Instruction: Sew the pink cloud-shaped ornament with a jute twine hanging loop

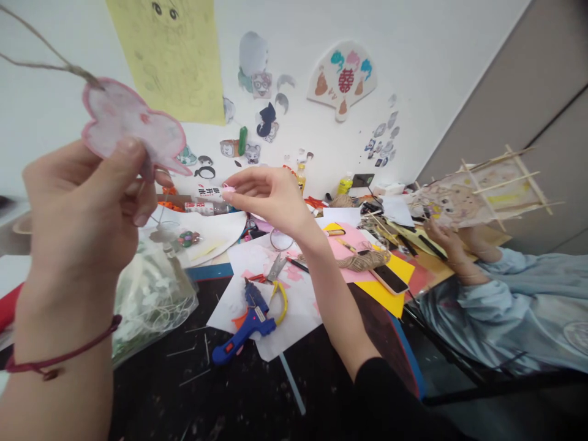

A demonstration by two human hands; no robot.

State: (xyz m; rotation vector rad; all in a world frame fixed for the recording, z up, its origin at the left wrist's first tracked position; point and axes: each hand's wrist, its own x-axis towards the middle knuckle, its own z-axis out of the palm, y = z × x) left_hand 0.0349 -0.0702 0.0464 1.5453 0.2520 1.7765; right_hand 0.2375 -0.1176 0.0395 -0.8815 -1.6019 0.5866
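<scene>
My left hand [87, 196] is raised at the left, thumb and fingers pinching a cloud-shaped paper cutout [133, 122] with a pink edge and faint pink marks. Twine [68, 66] runs from the cutout's upper left corner out of view. Over the table's far side, my right hand [271, 196] is closed at the fingertips on a small pink piece [228, 190], too small to name. Below that arm a blue glue gun [250, 324] lies on white paper, beside yellow-handled scissors [279, 303].
A clear plastic bag [156, 294] of white-and-green material lies at the left. Twine [362, 260], a phone [389, 278] and coloured paper [404, 266] lie right of centre. At the right, a co-worker's hands [448, 242] hold a stick-framed paper lantern [482, 190]. A wall with stickers stands behind.
</scene>
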